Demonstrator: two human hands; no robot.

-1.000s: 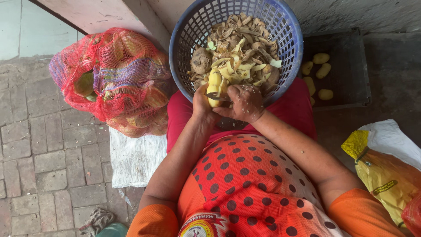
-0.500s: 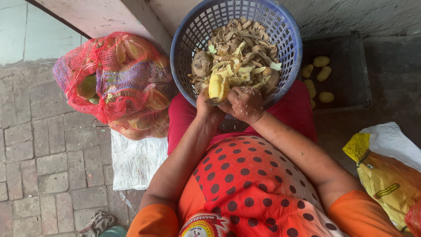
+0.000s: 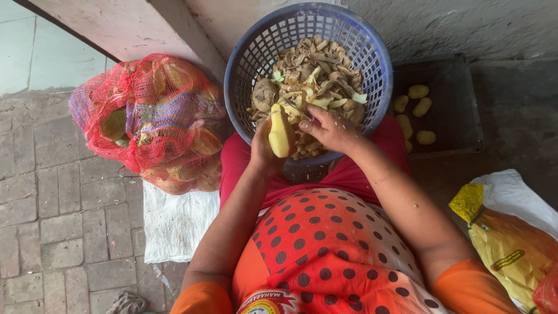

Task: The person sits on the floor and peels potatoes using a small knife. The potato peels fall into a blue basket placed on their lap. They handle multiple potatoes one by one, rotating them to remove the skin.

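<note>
My left hand (image 3: 264, 145) grips a pale yellow, mostly peeled potato (image 3: 280, 134) upright over the near rim of a blue plastic basket (image 3: 250, 64). My right hand (image 3: 332, 129) is closed around a small peeling tool that is mostly hidden, its fingers touching the potato's right side. The basket rests on my lap and holds a heap of brown and yellow potato peels (image 3: 314, 75) with an unpeeled potato (image 3: 264, 95) at its left.
A red net sack (image 3: 154, 119) of potatoes lies at the left on a white cloth (image 3: 174, 224). A dark tray (image 3: 459, 110) at the right holds several peeled potatoes (image 3: 417, 92). A yellow and white bag (image 3: 511, 232) lies at lower right. Brick paving is at the left.
The potato has been turned upright and lifted a little in my left hand. My right hand has shifted along its side. The view has moved slightly.
</note>
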